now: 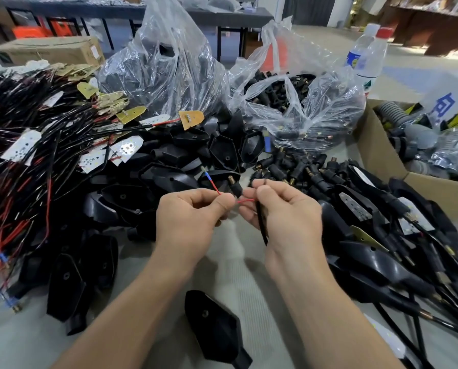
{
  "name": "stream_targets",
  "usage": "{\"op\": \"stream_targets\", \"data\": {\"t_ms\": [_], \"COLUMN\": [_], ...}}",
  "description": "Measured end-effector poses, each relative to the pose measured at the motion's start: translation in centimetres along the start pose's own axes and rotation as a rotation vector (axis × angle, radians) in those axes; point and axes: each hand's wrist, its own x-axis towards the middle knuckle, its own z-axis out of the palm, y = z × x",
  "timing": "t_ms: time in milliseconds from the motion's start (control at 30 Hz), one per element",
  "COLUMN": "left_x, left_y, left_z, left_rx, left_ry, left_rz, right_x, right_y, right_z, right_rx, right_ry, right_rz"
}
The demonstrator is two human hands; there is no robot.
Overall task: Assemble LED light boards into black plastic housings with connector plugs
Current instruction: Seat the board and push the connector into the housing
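Above the table (230, 262), the red wire (215, 188) is pinched by the left hand (188, 217), the black cable (261, 222) by the right hand (283, 211), connector plug (234, 187) between them. The wire could be kinked by excess pull.

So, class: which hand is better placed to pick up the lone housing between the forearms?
Probably the left hand: the housing lies nearer it, and it pinches the red wire, while the right hand also holds a black cable.

Grey table (227, 262) is carrying: wired boards (23, 147) heaping at left, black housings (174, 153) piling at centre, plugs (297, 169) lying just beside them, plastic bags (164, 62) sitting behind, cardboard box (376, 155) standing at right.
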Motion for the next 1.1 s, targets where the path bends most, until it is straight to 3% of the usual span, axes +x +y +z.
{"op": "stream_targets", "data": {"t_ms": [133, 267, 467, 600, 700, 833, 933, 967, 1100], "left_x": [-0.5, -1.4, 1.3, 3.4, 3.5, 4.1, 3.9, 3.4, 2.1], "left_y": [0.2, 0.5, 1.9, 0.8, -0.7, -1.5, -1.4, -1.2, -0.1], "left_z": [0.9, 1.3, -1.0, 0.8, 1.3, 1.1, 0.7, 0.5, -1.3], "left_rx": [0.048, 0.125, 0.582, 1.091, 1.215, 1.141, 0.903, 0.750, 0.191], "left_ry": [-0.029, -0.106, 0.012, -0.194, -0.235, -0.112, -0.071, -0.041, -0.034], "left_rz": [-0.033, 0.013, 0.464, 0.715, 0.752, 0.827, 0.891, 0.835, 0.316], "right_x": [0.0, 0.3, 1.2, 1.2, 1.2, 1.3, 1.3, 1.3, 1.0], "right_y": [-0.3, -0.4, -1.0, -1.1, -1.2, -1.5, -1.4, -1.4, -2.0], "right_z": [-0.1, -0.2, -1.3, -1.5, -1.6, -1.9, -2.1, -2.1, -2.3], "right_rx": [0.172, 0.115, -0.052, -0.080, -0.147, -0.211, -0.255, -0.288, -0.368], "right_ry": [0.061, 0.092, 0.132, 0.061, 0.008, -0.038, -0.053, -0.078, -0.252], "right_rz": [0.020, -0.050, -0.145, -0.156, -0.163, -0.177, -0.199, -0.213, -0.259]}}
